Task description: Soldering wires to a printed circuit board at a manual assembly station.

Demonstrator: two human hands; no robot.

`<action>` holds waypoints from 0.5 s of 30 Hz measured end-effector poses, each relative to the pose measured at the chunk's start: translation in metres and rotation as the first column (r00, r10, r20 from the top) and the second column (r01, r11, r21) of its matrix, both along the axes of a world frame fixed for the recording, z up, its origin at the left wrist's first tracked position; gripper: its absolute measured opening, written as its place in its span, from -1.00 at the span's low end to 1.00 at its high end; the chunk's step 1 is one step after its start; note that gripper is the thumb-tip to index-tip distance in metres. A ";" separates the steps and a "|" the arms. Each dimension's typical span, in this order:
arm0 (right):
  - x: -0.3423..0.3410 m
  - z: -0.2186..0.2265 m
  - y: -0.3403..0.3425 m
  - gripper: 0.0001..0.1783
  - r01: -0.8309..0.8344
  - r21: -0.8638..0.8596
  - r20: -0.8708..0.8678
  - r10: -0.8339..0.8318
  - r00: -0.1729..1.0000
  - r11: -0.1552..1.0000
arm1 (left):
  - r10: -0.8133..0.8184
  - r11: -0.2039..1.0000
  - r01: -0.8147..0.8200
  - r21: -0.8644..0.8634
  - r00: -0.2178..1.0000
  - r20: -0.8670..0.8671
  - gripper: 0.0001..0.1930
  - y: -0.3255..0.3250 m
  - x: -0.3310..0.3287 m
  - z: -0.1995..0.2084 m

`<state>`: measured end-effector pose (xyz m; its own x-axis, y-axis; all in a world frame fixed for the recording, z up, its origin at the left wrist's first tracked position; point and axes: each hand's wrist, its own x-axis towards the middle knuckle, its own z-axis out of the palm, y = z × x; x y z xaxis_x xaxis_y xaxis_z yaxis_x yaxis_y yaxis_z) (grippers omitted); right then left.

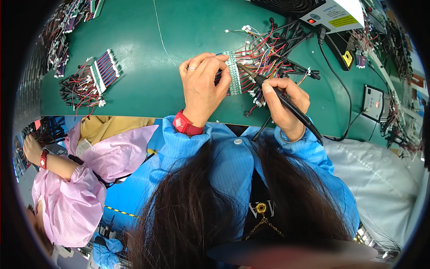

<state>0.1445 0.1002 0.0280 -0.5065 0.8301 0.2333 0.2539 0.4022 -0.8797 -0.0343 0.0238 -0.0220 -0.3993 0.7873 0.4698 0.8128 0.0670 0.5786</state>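
At the far left of the green counter [134, 54] lies a pile of wired boards [60, 33], and a little to its right a second wire harness [92, 80] with a small board and a fan of red, blue and black leads rests well apart from the work. Nearer, at the left edge, another person in a pink sleeve [76, 197] reaches away from the counter (a red band sits on that wrist). In the middle, the left hand [201, 85], with a ring on one finger and a red wristband [186, 124] below it, curls its fingers down over the left edge of a narrow green circuit board [234, 74], pinning it against the counter. The board lies near the counter's near edge, its right side joined to a tangle of red, black and coloured wires [273, 54]. Right of it, the right hand [286, 101] is closed around a black soldering iron [268, 89], held like a pen, its tip touching the board. Farther right, a white-topped station [333, 15] stands at the far edge, and a small black box [374, 103] sits near the right rim.
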 end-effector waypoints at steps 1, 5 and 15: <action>0.001 0.000 0.000 -0.90 0.015 -0.011 -0.008 -0.015 1.000 1.000 | 0.001 1.000 -0.001 0.000 1.000 0.019 -0.91 0.000 0.000 0.000; 0.002 0.003 0.001 -0.90 0.036 -0.038 -0.024 -0.037 0.999 0.999 | 0.004 1.000 -0.004 0.003 0.999 0.044 -0.92 0.000 0.000 0.000; 0.005 -0.003 0.002 -0.90 0.025 -0.029 -0.012 -0.026 1.000 0.999 | 0.004 1.000 -0.004 0.002 0.999 0.039 -0.92 0.002 0.003 0.001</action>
